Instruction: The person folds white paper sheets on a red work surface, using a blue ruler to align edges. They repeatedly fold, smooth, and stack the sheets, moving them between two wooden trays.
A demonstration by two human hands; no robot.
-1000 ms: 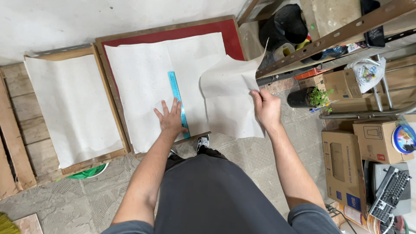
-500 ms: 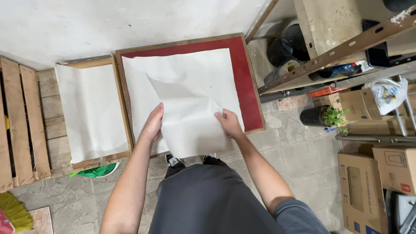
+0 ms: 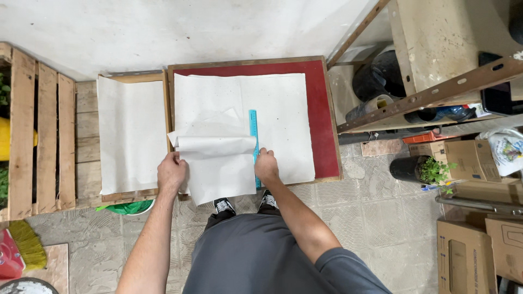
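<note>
A loose white paper sheet (image 3: 218,163) hangs folded between both hands over the near edge of a red board (image 3: 318,114). My left hand (image 3: 172,173) grips its left edge. My right hand (image 3: 266,166) holds its right edge, right beside the near end of a blue ruler (image 3: 253,130). The ruler lies lengthwise on a larger white sheet (image 3: 283,109) spread across the red board. The held sheet covers the large sheet's near left part.
A second wooden board with white paper (image 3: 131,136) lies to the left. A wooden pallet (image 3: 38,130) is at far left. A metal shelf (image 3: 436,81), cardboard boxes (image 3: 474,163) and a small potted plant (image 3: 425,171) stand at right. A broom (image 3: 24,245) is at lower left.
The loose sheet has travelled from the right side of the red board to its left near part, carried by both hands. The blue ruler, covered half a second ago, shows again.
</note>
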